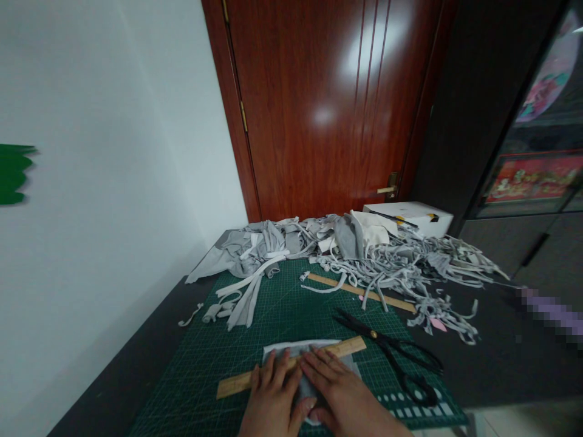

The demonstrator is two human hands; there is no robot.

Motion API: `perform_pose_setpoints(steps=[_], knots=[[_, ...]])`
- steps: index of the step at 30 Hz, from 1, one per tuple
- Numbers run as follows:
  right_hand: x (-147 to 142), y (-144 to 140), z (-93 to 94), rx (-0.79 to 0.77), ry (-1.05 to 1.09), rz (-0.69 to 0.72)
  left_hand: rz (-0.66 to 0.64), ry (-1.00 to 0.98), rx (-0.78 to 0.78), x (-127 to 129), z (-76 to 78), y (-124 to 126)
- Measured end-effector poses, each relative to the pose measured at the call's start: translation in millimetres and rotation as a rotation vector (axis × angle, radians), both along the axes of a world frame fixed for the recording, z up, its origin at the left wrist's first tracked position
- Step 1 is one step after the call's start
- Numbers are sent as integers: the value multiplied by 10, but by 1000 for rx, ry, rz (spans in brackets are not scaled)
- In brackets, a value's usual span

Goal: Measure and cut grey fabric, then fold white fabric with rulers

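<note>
Both hands are lying flat with fingers spread, gripping nothing: the left hand (273,397) and right hand (339,394) are pressing a flat light wooden ruler (291,367) onto a small grey fabric piece (300,355) at bottom centre. The ruler's long axis is running lower left to upper right, directly under both hands' fingertips. Black scissors (392,355) are lying just right, on the green cutting mat (218,364).

Matt grey cloth (291,351), wooden ruler (291,367), glossy wooden door (328,109).
</note>
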State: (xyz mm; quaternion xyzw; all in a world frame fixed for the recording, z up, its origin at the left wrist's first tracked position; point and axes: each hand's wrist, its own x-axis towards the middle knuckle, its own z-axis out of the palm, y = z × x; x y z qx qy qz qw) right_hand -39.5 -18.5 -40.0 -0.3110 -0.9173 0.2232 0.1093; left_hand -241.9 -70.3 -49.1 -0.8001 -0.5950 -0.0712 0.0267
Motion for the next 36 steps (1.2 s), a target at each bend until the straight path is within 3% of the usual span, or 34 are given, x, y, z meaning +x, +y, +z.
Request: perform_pose_setpoints(steps=[6, 9, 15, 20, 24, 28, 32, 36], knots=[[-20, -61, -495, 436, 112, -42, -46, -19, -66, -97, 137, 116], [1, -83, -600, 605, 146, -50, -99, -25, -56, -171, 221, 216], [-16, -104, -533, 594, 159, -67, -117, 4, -19, -60, 334, 321], [-105, -109, -449, 462, 167, -116, 7, -7, 108, 216, 121, 274], [-132, -116, -335, 383, 156, -166, -35, -10, 165, 185, -58, 230], [-55, -104, -399, 583, 120, -76, -54, 6, 127, 121, -86, 205], [37, -95, -535, 817, 127, -5, 2, -19, 69, 194, 8, 242], [83, -109, -507, 971, 163, 8, 38, -31, 20, 248, 127, 331]])
